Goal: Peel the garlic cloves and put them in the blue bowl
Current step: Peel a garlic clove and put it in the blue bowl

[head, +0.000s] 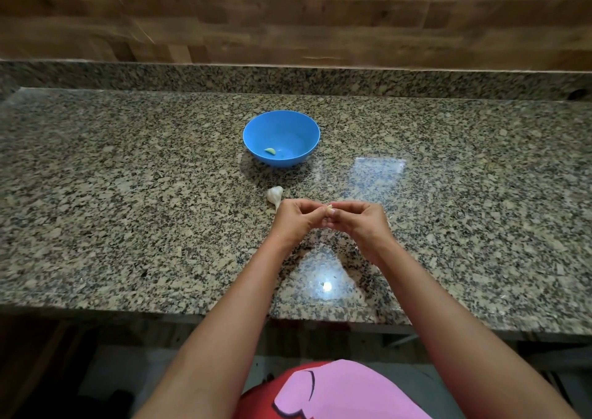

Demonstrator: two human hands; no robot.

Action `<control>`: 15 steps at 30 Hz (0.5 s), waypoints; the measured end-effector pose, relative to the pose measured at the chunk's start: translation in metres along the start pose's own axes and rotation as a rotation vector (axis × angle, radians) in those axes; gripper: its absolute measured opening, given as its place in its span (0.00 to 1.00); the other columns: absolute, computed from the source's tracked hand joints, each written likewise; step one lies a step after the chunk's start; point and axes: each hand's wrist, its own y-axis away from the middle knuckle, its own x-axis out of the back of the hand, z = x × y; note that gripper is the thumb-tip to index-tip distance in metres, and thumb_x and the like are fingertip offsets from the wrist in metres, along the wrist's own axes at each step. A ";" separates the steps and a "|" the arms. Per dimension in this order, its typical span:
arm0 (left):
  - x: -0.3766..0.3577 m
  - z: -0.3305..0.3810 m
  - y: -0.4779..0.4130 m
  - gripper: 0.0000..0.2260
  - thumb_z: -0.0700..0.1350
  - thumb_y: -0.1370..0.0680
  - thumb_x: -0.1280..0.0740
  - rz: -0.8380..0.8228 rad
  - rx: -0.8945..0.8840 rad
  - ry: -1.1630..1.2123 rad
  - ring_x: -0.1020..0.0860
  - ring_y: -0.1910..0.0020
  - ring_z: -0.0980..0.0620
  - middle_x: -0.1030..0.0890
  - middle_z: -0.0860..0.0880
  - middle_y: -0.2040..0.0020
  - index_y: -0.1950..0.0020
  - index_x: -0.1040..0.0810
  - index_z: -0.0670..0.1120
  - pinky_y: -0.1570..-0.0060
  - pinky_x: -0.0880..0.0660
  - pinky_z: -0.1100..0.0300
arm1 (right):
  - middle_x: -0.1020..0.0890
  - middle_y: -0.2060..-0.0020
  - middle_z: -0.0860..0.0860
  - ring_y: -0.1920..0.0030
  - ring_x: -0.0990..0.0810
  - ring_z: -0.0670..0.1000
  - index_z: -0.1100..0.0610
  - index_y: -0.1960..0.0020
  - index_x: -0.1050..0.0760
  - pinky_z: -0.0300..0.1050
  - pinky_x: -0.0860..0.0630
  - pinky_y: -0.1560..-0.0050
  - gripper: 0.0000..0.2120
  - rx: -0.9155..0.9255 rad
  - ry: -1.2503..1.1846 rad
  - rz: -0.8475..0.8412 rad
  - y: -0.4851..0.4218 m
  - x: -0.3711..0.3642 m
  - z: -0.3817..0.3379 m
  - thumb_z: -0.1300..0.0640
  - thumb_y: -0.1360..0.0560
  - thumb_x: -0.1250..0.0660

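Observation:
A blue bowl (281,138) stands on the granite counter, with one peeled pale clove (270,151) lying inside near its front left. A white garlic bulb (275,194) rests on the counter just in front of the bowl. Below it, my left hand (296,220) and my right hand (358,223) meet fingertip to fingertip above the counter. Both pinch a small garlic clove (329,209) between them, and only its pale tip shows above the fingers.
The speckled granite counter (128,194) runs the full width, with a raised granite lip and a wooden wall behind. Its front edge lies under my forearms. A bright light reflection and a small pale scrap (324,285) sit near that edge.

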 end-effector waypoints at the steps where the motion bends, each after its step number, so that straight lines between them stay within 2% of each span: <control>1: 0.000 -0.001 -0.001 0.03 0.35 0.26 0.31 0.001 0.016 0.022 0.18 0.65 0.54 0.18 0.43 0.60 0.54 0.20 0.37 0.61 0.22 0.65 | 0.18 0.60 0.64 0.64 0.16 0.54 0.73 0.50 0.24 0.42 0.18 0.59 0.10 0.000 -0.005 -0.003 0.000 0.000 0.000 0.71 0.31 0.31; 6: 0.001 -0.002 -0.002 0.05 0.34 0.25 0.33 -0.012 0.078 0.142 0.18 0.65 0.52 0.18 0.42 0.60 0.53 0.21 0.33 0.58 0.20 0.62 | 0.18 0.63 0.60 0.66 0.17 0.53 0.71 0.52 0.24 0.39 0.20 0.63 0.08 -0.013 -0.041 -0.021 0.000 0.002 -0.001 0.71 0.31 0.32; 10: 0.000 -0.001 -0.001 0.03 0.33 0.24 0.34 -0.001 0.104 0.216 0.18 0.66 0.52 0.18 0.42 0.62 0.56 0.21 0.34 0.59 0.19 0.62 | 0.17 0.64 0.60 0.65 0.17 0.54 0.70 0.54 0.23 0.41 0.19 0.62 0.06 -0.020 -0.076 -0.043 -0.001 0.003 0.001 0.72 0.31 0.32; 15: 0.000 0.002 -0.003 0.04 0.35 0.25 0.33 -0.024 0.146 0.184 0.19 0.63 0.49 0.18 0.41 0.60 0.53 0.21 0.34 0.55 0.20 0.59 | 0.17 0.64 0.58 0.66 0.17 0.52 0.67 0.56 0.22 0.40 0.19 0.63 0.08 -0.038 -0.090 -0.041 -0.004 0.006 0.001 0.68 0.35 0.30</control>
